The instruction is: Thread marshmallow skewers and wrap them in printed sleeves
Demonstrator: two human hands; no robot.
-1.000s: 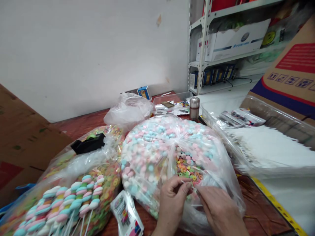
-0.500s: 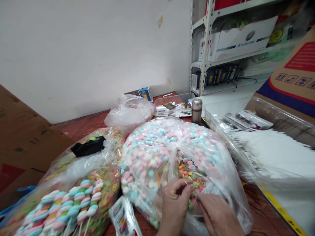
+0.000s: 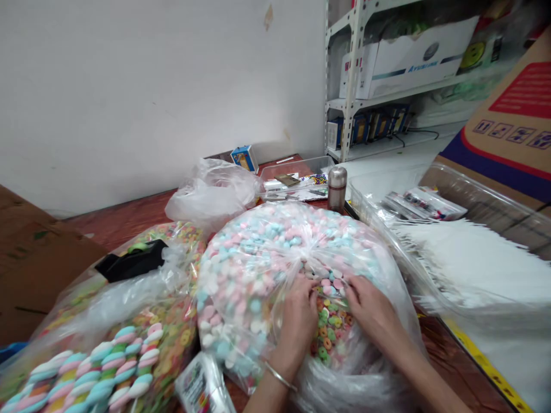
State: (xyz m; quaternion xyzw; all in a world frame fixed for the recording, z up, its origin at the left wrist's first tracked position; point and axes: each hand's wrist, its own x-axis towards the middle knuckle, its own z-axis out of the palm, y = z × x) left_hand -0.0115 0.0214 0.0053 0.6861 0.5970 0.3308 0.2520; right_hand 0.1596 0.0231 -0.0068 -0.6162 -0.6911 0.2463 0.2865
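A large clear plastic bag (image 3: 258, 269) packed with pink, blue and white marshmallow pieces lies in the middle of the table. A patch of coloured cereal rings (image 3: 329, 338) shows through its film. My left hand (image 3: 297, 321), with a metal bangle at the wrist, and my right hand (image 3: 372, 315) both rest on this bag, fingers bunched in the film near its gathered folds. To the left lies a second bag (image 3: 129, 344) of cereal rings and twisted marshmallow lollipops, with a black tape dispenser (image 3: 131, 261) on top. A small printed packet (image 3: 202, 385) sits by its edge.
A crumpled plastic bag (image 3: 210, 195), a clear box (image 3: 293, 175) and a steel flask (image 3: 338, 189) stand on the red-brown table (image 3: 129, 221) behind. A clear-bag stack (image 3: 473, 258) lies right, below a cardboard box (image 3: 512, 115). A white metal shelf (image 3: 355, 69) stands at the back.
Both hands have moved up the bag to its gathered folds and no longer pinch low on it. My left wrist and bangle now show. The view has shifted slightly.
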